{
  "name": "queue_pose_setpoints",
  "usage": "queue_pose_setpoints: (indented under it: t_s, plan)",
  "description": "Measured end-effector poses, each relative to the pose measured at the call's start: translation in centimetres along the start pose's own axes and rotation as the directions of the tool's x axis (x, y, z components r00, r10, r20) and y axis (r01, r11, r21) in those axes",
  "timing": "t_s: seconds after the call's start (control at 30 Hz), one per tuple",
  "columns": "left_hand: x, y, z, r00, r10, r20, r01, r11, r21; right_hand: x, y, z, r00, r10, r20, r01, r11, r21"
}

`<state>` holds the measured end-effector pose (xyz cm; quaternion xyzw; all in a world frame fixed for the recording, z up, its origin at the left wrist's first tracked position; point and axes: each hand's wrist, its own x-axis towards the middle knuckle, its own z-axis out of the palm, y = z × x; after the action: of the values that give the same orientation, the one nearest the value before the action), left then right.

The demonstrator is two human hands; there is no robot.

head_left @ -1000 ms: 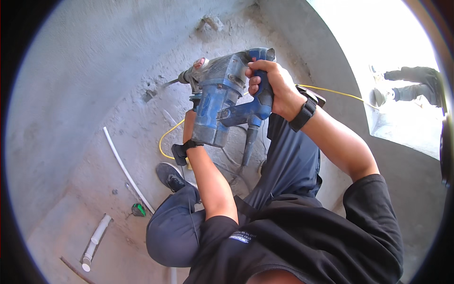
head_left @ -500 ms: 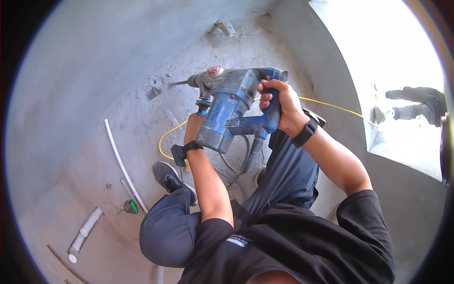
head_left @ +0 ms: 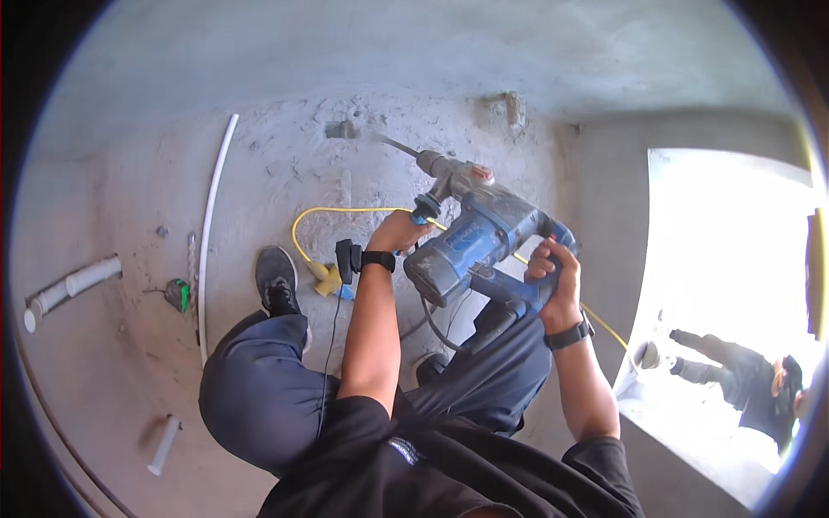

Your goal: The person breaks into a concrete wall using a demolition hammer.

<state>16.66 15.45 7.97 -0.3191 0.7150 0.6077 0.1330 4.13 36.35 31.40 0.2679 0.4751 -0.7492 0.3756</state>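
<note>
A blue and grey rotary hammer drill [head_left: 471, 242] is held in both my hands, tilted with its nose toward the far left. My left hand [head_left: 399, 233] is closed round its side handle, mostly hidden by the handle and wrist. My right hand [head_left: 560, 281] wraps the blue rear handle, its finger near the trigger. From the chuck a long drill bit [head_left: 397, 144] points at a rough hole [head_left: 343, 129] in the grey concrete. The bit's tip looks just short of the hole; whether it touches the concrete I cannot tell.
A yellow cable [head_left: 332, 210] with a yellow connector [head_left: 325, 279] lies by my left shoe [head_left: 276, 274]. Left of it are a white pipe [head_left: 216, 207], a spiral drill bit [head_left: 192, 268] and a green tape measure [head_left: 177, 294]. Beyond the bright opening at right is another person [head_left: 743, 375].
My view has turned. The drill has gone from nearly level across the picture to slanting, its rear end nearer me. Both hands keep their hold on it.
</note>
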Motion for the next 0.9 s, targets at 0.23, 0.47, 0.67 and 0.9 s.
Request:
queue_pose_setpoints:
  t_s: [0.23,0.47,0.67,0.9]
  plan:
    - [-1.1,0.6,0.4,0.988,-0.153,0.035,0.15,0.986,0.073,-0.4,1.2,0.0,0.995,0.003,-0.099,-0.014,0.994,-0.106]
    - [-0.8,-0.9,0.7,0.983,-0.18,0.03,0.181,0.982,-0.056,-0.3,1.5,0.5,0.995,0.035,-0.09,-0.046,0.991,-0.124]
    - [-0.9,-0.6,0.5,0.996,-0.089,-0.024,0.089,0.996,0.015,0.4,1.5,0.5,0.994,0.048,-0.096,-0.058,0.992,-0.11]
    - [-1.7,1.1,-0.2,0.962,-0.244,0.12,0.248,0.968,-0.023,-1.0,1.2,0.9,0.995,0.006,-0.096,-0.02,0.99,-0.143]
